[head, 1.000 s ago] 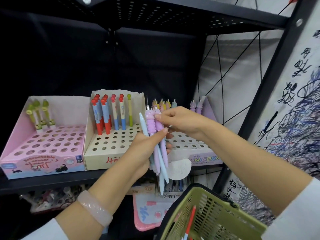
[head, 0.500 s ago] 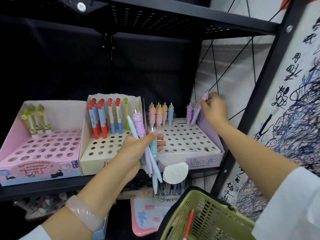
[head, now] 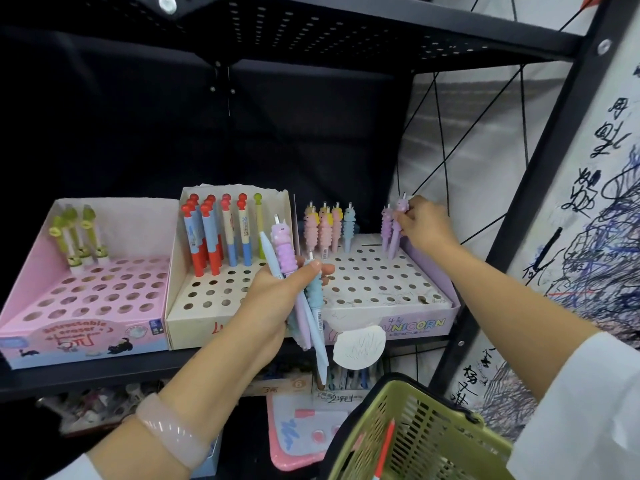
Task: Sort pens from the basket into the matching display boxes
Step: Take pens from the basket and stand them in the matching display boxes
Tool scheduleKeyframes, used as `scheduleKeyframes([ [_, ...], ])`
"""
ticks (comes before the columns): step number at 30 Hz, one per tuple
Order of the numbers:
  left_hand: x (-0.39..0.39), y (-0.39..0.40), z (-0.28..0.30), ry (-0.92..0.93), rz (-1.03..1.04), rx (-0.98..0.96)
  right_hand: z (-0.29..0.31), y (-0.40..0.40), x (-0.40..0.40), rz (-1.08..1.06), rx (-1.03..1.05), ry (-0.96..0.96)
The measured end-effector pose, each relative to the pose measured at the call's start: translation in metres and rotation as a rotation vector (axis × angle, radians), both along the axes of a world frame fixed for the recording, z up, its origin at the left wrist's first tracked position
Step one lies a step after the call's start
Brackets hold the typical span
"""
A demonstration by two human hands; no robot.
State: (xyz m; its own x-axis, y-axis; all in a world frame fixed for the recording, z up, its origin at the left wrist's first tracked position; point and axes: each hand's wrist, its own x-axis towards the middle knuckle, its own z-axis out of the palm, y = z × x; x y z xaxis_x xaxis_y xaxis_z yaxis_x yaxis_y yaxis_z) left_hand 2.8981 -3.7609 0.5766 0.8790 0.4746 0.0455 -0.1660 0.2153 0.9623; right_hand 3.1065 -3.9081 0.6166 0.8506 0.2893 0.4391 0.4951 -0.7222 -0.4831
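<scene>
We see a purple unicorn pen (head: 396, 233) standing in the back right corner of the unicorn box (head: 398, 285). The right hand (head: 423, 226) pinches its top. The left hand (head: 273, 299) holds a bunch of pens (head: 304, 299). The boxes sit on a black shelf (head: 104, 374). The green basket (head: 422, 441) hangs below, beside a scribbled wall (head: 609, 258).

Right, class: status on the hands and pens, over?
Left hand gripping a pen bunch. Right hand pinching a purple pen at the unicorn box. Nothing blocking.
</scene>
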Motion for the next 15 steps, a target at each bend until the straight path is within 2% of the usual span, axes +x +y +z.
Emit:
scheduleKeyframes([
  [2, -0.001, 0.001, 0.000, 0.007, -0.008, 0.048, -0.006, 0.002, 0.000, 0.011, -0.105, 0.081],
  [5, -0.003, 0.001, 0.002, -0.009, -0.036, 0.023, -0.015, 0.003, -0.006, 0.019, -0.142, 0.115],
  [8, -0.003, 0.003, 0.002, -0.017, -0.033, -0.010, -0.014, 0.002, -0.013, -0.087, -0.123, 0.023],
  [10, -0.002, 0.003, 0.003, -0.025, -0.031, -0.035, -0.006, 0.003, -0.025, -0.070, 0.002, -0.050],
  [12, -0.001, 0.002, 0.003, -0.022, -0.014, -0.059, 0.002, 0.006, -0.049, 0.170, 0.126, 0.073],
  [15, 0.002, -0.001, 0.003, 0.012, 0.055, -0.077, 0.002, 0.013, -0.091, 0.571, 0.087, 0.391],
])
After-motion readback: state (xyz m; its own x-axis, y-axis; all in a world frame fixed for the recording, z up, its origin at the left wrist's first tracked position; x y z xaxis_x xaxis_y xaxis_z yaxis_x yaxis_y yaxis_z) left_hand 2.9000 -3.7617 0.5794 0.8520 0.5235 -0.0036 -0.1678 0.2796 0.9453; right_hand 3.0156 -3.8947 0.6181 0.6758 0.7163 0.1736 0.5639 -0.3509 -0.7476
